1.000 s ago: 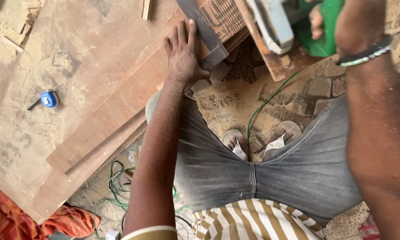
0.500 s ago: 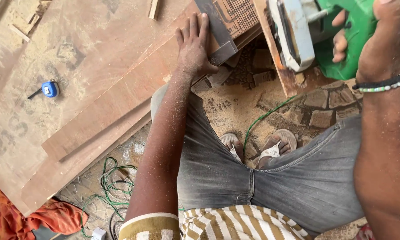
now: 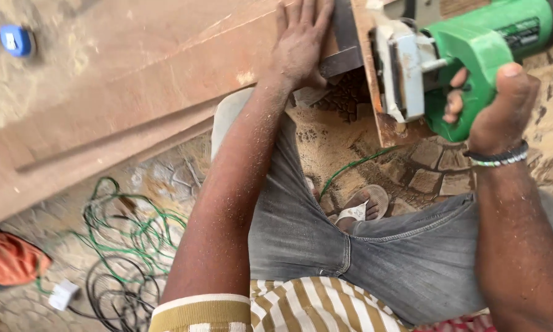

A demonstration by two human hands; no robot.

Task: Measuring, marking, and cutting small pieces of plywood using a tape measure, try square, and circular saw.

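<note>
Left hand [image 3: 301, 43] at 12 o'clock, spread flat, pressing reddish wooden board [image 3: 165, 80]. Right hand [image 3: 504, 104] at 2 o'clock, closed around green power saw [image 3: 473, 55] against narrow strip [image 3: 375, 74].

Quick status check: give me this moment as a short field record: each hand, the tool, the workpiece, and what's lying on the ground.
left hand: flat, palm down on the reddish wooden board, fingers spread
right hand: gripping the handle of the green power tool
green power tool: its grey metal base sits against the narrow wood strip
blue tape measure: on the board, upper left, apart from both hands
ground: tangled green and black cables, sawdust, paving stones, a sandal
</note>
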